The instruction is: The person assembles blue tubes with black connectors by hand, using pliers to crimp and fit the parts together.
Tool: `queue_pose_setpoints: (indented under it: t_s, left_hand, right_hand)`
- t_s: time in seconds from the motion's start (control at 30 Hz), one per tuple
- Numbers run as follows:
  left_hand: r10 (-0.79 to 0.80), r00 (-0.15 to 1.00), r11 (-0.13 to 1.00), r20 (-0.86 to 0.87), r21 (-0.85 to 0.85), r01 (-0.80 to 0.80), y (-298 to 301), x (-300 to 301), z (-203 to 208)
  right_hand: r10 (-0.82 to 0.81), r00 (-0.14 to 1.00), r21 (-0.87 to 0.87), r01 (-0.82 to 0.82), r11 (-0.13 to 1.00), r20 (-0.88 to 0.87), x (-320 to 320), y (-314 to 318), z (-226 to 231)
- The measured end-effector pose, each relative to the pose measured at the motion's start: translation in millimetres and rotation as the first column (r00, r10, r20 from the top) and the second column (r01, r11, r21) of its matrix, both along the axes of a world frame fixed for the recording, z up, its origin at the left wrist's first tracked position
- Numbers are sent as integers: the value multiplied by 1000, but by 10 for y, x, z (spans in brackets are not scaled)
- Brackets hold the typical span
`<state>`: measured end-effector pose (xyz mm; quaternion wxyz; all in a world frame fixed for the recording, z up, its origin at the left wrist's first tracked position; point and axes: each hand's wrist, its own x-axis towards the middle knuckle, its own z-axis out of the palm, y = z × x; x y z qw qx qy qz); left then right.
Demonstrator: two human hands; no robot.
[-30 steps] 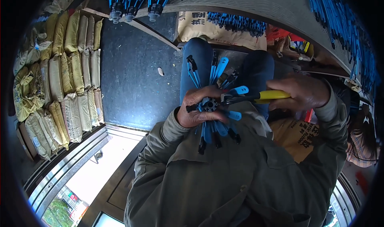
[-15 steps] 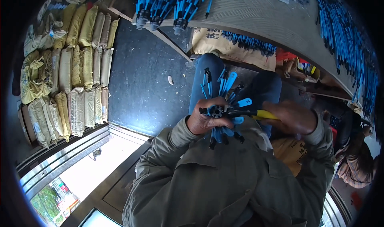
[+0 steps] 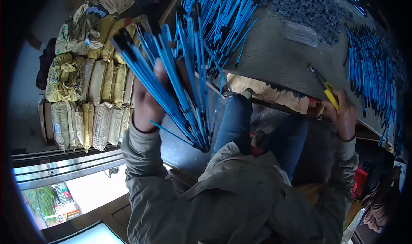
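Note:
My left hand [image 3: 149, 101] is closed around a fanned bundle of blue rods [image 3: 148, 78], raised in front of the stacked sacks. The rods have black ends and draw together at the lower end. Behind the bundle, part of my fingers is hidden. On the right, my right hand [image 3: 344, 113] grips pliers [image 3: 332, 99] by their yellow handle, the dark metal head pointing up and left over the worktable [image 3: 274, 55]. The hand is near the table's front edge.
More blue rods [image 3: 227, 25] lie on the table at the back left, and another large heap [image 3: 371, 68] at its right. Grey small parts [image 3: 307, 7] are piled beside a clear bag [image 3: 300, 33]. Stacked sacks [image 3: 101, 87] stand left. A co-worker's arm [image 3: 388, 186] shows at the far right.
My left hand has moved up and left with the rod bundle, away from my lap. My right hand has carried the pliers off the bundle to the right. The view has shifted too.

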<state>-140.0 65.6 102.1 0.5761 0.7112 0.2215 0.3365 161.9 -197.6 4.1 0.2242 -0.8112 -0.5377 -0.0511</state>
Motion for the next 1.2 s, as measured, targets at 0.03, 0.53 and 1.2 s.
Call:
queue_pose_setpoints:
  t_s: [0.03,0.53,1.2]
  left_hand:
    - [-30,997,996,-70,82,35,201,130,242]
    - [619,675,305,-401,915,264,1562,2047,-754]
    - [29,738,1,-674,738,674,125,754,-158]
  right_hand:
    - [-33,996,17,32,999,85,134,34,-9]
    - [-96,951,101,69,993,293,616,102,-282]
    - [-586,753,-172,647,743,299,1839,745,-133]
